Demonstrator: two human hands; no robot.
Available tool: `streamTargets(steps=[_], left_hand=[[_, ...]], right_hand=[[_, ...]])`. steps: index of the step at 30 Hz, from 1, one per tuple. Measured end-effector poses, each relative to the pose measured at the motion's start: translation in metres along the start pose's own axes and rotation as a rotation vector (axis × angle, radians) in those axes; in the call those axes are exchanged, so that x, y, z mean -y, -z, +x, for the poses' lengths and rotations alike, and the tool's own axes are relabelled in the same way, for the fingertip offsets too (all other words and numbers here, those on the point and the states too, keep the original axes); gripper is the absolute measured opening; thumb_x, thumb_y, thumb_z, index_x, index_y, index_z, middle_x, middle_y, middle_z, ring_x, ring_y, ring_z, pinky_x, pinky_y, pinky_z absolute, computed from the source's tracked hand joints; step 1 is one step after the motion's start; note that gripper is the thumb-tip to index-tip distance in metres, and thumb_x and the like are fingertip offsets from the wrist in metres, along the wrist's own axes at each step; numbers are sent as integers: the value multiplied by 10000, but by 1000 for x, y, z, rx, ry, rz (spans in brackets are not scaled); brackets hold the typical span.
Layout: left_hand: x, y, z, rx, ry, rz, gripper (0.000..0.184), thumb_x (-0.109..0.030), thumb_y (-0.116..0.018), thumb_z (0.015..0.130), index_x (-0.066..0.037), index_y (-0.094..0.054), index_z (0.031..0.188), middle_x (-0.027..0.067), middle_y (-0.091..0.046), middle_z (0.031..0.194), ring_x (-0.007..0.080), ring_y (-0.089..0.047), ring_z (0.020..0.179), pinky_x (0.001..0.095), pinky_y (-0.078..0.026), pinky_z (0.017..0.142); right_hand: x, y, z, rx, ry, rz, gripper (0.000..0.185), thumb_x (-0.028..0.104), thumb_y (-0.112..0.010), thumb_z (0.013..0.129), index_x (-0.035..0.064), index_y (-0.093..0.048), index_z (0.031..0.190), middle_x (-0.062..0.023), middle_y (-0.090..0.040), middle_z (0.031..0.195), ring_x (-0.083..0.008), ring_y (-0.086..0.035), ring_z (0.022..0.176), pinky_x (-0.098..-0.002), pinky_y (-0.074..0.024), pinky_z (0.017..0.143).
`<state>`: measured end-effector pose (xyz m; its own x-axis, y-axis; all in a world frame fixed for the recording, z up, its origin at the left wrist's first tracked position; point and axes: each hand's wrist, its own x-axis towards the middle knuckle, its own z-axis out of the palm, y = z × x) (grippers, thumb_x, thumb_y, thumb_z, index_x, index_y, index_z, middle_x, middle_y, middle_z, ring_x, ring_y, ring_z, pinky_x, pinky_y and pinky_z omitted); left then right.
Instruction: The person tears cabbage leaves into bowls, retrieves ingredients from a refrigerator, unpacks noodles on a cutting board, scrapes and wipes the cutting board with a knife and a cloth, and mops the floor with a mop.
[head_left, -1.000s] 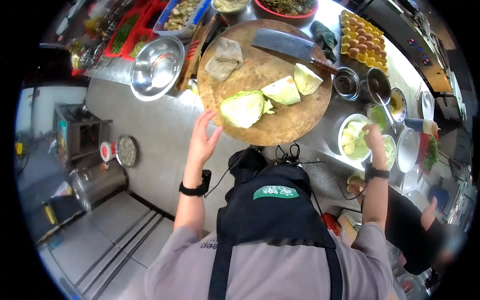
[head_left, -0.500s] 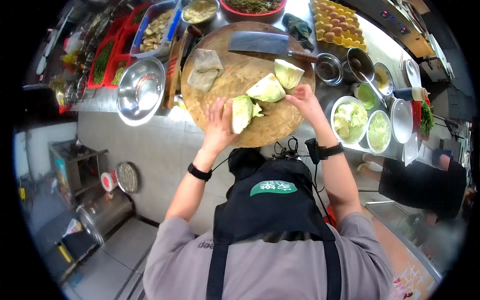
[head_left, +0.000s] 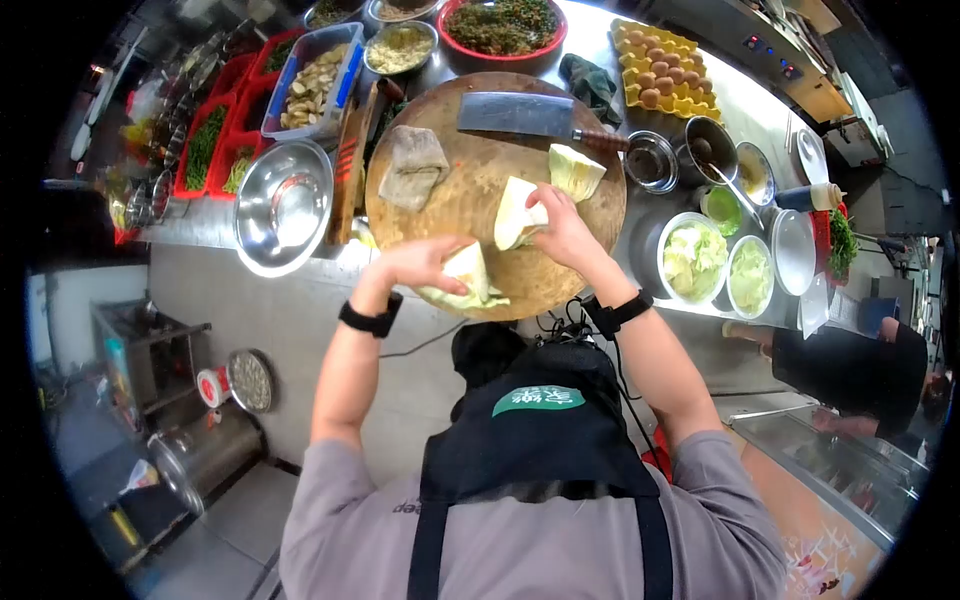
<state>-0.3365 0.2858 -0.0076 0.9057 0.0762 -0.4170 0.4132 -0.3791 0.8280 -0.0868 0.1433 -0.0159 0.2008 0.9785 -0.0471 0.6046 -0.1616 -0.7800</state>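
A round wooden chopping board lies in front of me with three cabbage wedges on it. My left hand is closed around the nearest cabbage wedge, at the board's front edge. At the middle wedge, my right hand grips the right side with thumb and fingers. The third wedge sits untouched farther back on the right. Across the back of the board lies a cleaver, its wooden handle to the right. A folded grey cloth rests at the board's left.
A steel bowl stands left of the board. On the right are a bowl of cut cabbage, a smaller bowl of pale leaves and a pot with a ladle. An egg tray is behind. Another person is at right.
My left hand has drawn its wedge toward me and turned it. My right hand has moved left onto the middle wedge, which now stands more upright.
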Motion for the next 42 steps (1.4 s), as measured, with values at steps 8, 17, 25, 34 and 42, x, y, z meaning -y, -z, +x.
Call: streamTargets(steps=[8,17,25,34,42], left_hand=[[-15,33,16,31,98,47,891,-453,-799,714,-36,-428,1409,190,-559,1307,289,-528,1214,339,-406,1005],[-10,38,23,54,120,-28,902,-375,-777,759,-56,-333,1475,156,-478,1410,237,-466,1283,328,-352,1077],[9,12,54,64,-58,51,922,-351,-772,793,-55,-265,1504,156,-431,1443,241,-435,1302,349,-350,1077],[-8,2,42,-55,-143,-95,1029,-401,-787,728,-59,-222,1517,231,-326,1480,339,-333,1380,389,-297,1123],[-12,-1,43,-90,-134,34,939,-299,-784,738,-46,-286,1493,181,-413,1444,282,-377,1355,379,-285,1121]], right_hand=[[8,10,25,207,-104,-86,641,217,-842,645,74,-451,1132,-168,-554,1186,-375,-472,1120,-432,-395,982],[9,3,10,409,-6,178,533,123,-822,680,75,-534,1125,-133,-585,1107,-297,-525,1138,-368,-415,964],[8,-25,-1,91,161,262,530,47,-805,655,82,-572,1129,-108,-541,1214,-295,-479,1203,-383,-395,1027],[9,-17,-10,103,274,382,424,-4,-783,655,89,-594,1023,-87,-532,1213,-284,-455,1226,-378,-374,1042],[9,-17,-14,130,228,450,383,-28,-758,673,84,-593,1001,-94,-497,1262,-284,-447,1242,-378,-365,1058]])
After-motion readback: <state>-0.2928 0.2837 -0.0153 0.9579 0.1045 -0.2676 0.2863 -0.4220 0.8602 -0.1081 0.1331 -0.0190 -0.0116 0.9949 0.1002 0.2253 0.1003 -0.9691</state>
